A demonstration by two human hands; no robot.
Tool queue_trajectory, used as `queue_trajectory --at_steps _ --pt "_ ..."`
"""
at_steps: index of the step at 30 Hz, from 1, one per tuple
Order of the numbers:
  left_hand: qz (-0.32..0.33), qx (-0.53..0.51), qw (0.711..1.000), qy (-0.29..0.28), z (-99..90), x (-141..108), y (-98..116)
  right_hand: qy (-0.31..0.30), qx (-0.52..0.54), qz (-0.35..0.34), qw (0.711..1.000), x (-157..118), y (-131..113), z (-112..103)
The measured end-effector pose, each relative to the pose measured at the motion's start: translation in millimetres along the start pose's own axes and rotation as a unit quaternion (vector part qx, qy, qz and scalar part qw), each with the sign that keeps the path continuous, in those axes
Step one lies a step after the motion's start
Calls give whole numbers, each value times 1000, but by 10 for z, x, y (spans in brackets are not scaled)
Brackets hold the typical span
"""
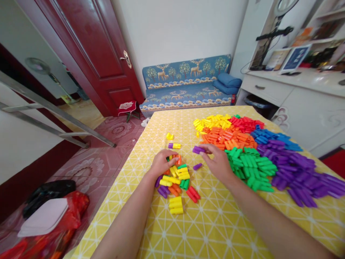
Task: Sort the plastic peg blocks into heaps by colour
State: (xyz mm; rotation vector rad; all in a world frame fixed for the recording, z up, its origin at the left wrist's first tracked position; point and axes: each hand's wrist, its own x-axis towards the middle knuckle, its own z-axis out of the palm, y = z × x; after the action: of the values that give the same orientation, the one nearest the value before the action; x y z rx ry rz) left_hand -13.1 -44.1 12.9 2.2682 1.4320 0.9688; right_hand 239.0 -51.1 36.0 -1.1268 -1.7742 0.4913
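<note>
My right hand (217, 162) pinches a purple plastic tube piece (198, 149) between thumb and fingers, just above the table. A single purple tube (197, 166) lies below it on the cloth. At the near end of a small mixed heap, my left hand (163, 162) curls its thumb and fingers around orange plastic tubes (178, 159); its fingers partly hide them. Around that hand lie yellow tubes (171, 180), green tubes (184, 184), red tubes (193, 194) and purple tubes (163, 191). A joined purple and yellow piece (174, 145) sits just beyond.
Colour-grouped piles cover the table's right side: yellow (212, 122), red (246, 124), orange (229, 137), green (252, 167), blue (275, 138) and purple (299, 171). Past the yellow-clothed table (167, 120) stands a blue sofa (185, 95). A metal ladder (61, 120) leans at left.
</note>
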Motion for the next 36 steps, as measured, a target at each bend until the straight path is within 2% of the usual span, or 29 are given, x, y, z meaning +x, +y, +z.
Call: queue_trajectory --at_steps 4,7,9,11,13,15,18,20,23,25,28,30,33,36 --pt "-6 7 1000 5 17 0 -21 150 -112 39 982 160 363 -772" --pt "-8 9 1000 6 23 -3 -20 213 -243 106 940 153 801 -1395" --pt "-10 11 1000 5 24 -4 -17 203 -301 165 917 85 1085 -1740" --pt "-12 13 1000 4 25 -2 -20 197 -335 217 895 -6 1313 -1996" --pt "-14 14 1000 3 28 0 -27 183 -359 241 883 -88 1447 -2151" --pt "-16 16 1000 4 30 2 -33 173 -387 227 877 -134 1459 -2197" --pt "-17 15 1000 2 25 4 -25 199 -407 141 880 -117 1244 -2037" --pt "-17 12 1000 2 18 4 -13 189 -363 66 910 -73 994 -1772" --pt "-16 7 1000 6 9 1 -4 90 -216 -8 972 -42 583 -1189" --pt "-12 2 1000 8 9 -2 -10 -12 -134 -7 991 -73 339 -749" --pt "-7 -5 1000 8 15 -6 -24 -144 -139 -25 979 -169 72 -175" --pt "-9 -9 1000 9 14 -10 -20 -191 -183 -35 964 -223 -23 89" --pt "-11 -28 999 12 -4 -18 24 -206 -224 -29 952 -248 -44 300" --pt "4 -70 997 42 -39 -16 74 -161 -211 3 964 -233 19 367"
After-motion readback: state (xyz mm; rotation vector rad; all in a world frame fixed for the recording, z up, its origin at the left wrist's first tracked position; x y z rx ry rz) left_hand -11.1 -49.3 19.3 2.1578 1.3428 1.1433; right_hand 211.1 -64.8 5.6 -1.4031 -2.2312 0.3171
